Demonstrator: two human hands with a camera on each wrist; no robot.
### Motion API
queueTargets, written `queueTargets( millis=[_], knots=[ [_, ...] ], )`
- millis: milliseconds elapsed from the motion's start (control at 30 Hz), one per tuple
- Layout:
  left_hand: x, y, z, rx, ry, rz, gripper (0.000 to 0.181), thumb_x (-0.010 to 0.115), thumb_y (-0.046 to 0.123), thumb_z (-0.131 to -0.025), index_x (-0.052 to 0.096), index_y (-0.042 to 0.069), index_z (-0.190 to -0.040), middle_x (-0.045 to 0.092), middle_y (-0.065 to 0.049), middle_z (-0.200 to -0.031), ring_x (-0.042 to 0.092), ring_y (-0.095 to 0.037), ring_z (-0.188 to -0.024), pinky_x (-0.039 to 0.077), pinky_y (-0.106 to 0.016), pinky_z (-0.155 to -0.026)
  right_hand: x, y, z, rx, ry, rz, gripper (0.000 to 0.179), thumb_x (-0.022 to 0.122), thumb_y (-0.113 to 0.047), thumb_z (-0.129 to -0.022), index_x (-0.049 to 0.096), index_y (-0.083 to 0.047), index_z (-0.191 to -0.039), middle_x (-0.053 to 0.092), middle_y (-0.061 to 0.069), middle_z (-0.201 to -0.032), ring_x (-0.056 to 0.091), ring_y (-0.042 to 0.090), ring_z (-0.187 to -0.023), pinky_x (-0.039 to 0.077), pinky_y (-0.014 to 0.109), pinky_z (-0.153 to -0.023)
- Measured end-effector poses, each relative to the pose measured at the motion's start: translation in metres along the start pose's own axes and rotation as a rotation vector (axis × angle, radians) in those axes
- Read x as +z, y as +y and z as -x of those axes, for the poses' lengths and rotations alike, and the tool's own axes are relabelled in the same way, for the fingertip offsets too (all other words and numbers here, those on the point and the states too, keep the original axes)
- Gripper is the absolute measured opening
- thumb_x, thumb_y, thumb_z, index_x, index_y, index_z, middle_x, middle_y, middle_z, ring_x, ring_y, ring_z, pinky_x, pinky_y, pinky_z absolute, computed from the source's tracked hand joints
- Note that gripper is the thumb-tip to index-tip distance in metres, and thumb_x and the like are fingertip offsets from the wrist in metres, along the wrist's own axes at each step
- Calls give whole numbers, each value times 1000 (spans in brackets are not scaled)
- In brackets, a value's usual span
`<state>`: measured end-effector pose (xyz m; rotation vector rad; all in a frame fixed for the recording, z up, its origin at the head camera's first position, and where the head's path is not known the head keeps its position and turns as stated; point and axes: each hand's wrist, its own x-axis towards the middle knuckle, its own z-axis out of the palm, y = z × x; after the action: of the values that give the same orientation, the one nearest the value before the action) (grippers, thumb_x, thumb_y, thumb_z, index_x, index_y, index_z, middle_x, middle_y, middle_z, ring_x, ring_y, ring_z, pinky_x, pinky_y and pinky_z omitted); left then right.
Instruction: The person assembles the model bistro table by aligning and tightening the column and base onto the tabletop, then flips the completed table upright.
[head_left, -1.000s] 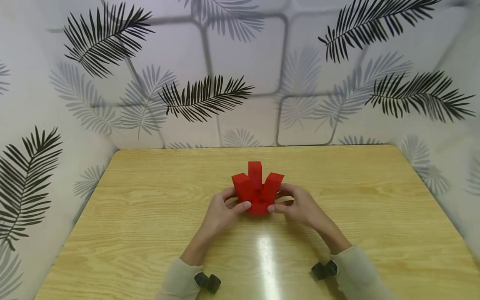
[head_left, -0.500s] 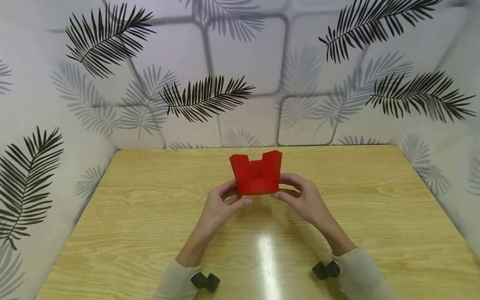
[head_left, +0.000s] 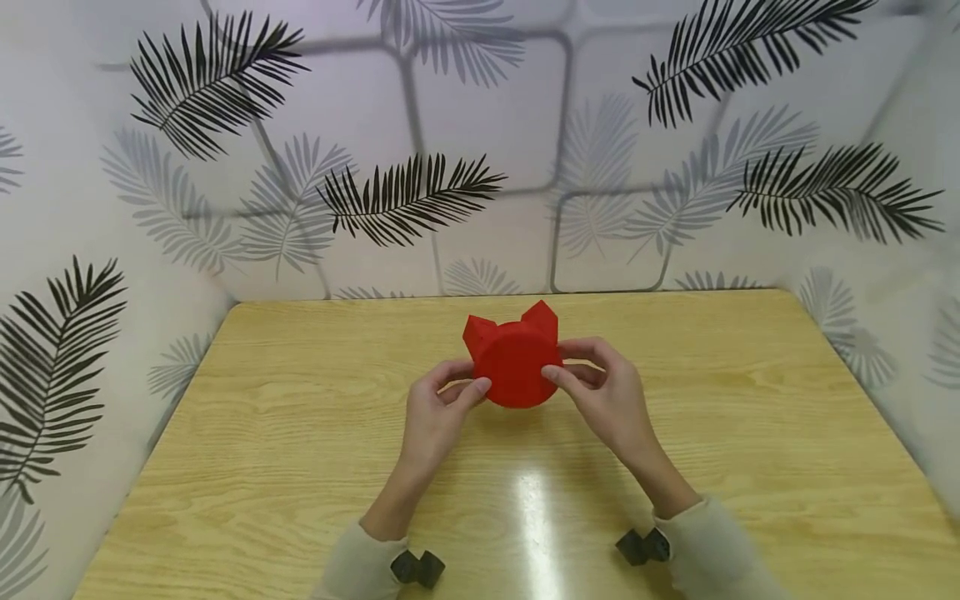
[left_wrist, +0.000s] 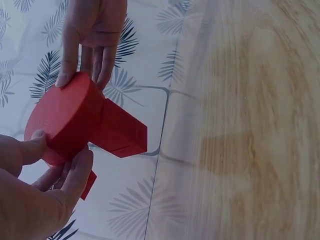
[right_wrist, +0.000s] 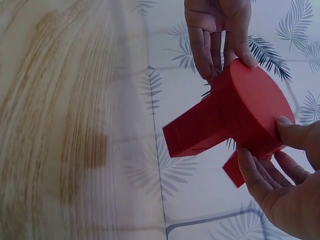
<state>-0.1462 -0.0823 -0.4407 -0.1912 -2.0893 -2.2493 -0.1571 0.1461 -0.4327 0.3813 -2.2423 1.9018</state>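
A red object with a round flat disc base and three blocky prongs (head_left: pixel 519 367) is held up between both hands above the table. Its flat round face is tilted toward the head camera, and two prongs poke out behind the top edge. My left hand (head_left: pixel 438 408) pinches the left rim, thumb on the flat face and fingers behind. On the right rim, my right hand (head_left: pixel 607 396) grips in the same way. In the left wrist view the red object (left_wrist: pixel 67 117) has its prongs pointing away from the thumbs. The right wrist view shows the disc (right_wrist: pixel 262 105) from the other side.
A wood-grain table (head_left: pixel 262 450) lies beneath the hands. Behind it and at the sides stands a pale backdrop (head_left: pixel 487 108) with a leaf pattern. Small black devices (head_left: pixel 417 568) sit at both wrists by the light sleeves (head_left: pixel 708 542).
Both hands have lifted the red object and tipped it back. Its prongs stood upward toward the camera before; now the flat underside faces the camera.
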Motion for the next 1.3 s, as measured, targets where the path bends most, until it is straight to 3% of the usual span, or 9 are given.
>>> queueTargets(
  millis=[267, 533, 900, 1133, 1300],
  knots=[
    [4, -3, 2, 61, 57, 11, 30, 74, 3, -93, 65, -3, -121, 62, -19, -115, 74, -32, -92, 61, -44, -83, 1, 1, 0, -40, -2, 19, 36, 80, -7, -90, 65, -1, -121, 63, 11, -129, 75, 26, -90, 62, 27, -78],
    [1, -4, 2, 119, 39, -42, 38, 72, 5, -95, 64, 3, -132, 57, -17, -120, 74, -32, -91, 62, -41, -82, 2, 2, -2, -25, -62, -39, 38, 76, -2, -92, 62, -2, -127, 62, 13, -130, 76, 24, -84, 63, 31, -75],
    [-10, -5, -3, 121, -19, -81, 40, 71, 7, -97, 64, 6, -136, 61, -15, -126, 74, -33, -93, 61, -35, -83, 3, 8, -3, 12, -162, -35, 39, 72, -6, -96, 62, -4, -134, 60, 16, -134, 76, 28, -90, 62, 33, -80],
    [-14, -8, -3, 97, -68, -103, 39, 71, 7, -97, 65, 5, -135, 61, -15, -129, 73, -33, -99, 61, -35, -86, 3, 14, -5, 33, -175, 3, 36, 72, -9, -97, 64, -5, -132, 62, 15, -132, 66, 39, -113, 61, 31, -84],
    [-17, -11, -3, 53, -67, -89, 39, 72, 4, -96, 66, 4, -134, 61, -13, -134, 70, -34, -104, 60, -31, -88, 3, 17, -5, 69, -206, -10, 36, 70, -10, -99, 63, -4, -133, 60, 18, -133, 72, 35, -103, 62, 34, -82]
  ],
)
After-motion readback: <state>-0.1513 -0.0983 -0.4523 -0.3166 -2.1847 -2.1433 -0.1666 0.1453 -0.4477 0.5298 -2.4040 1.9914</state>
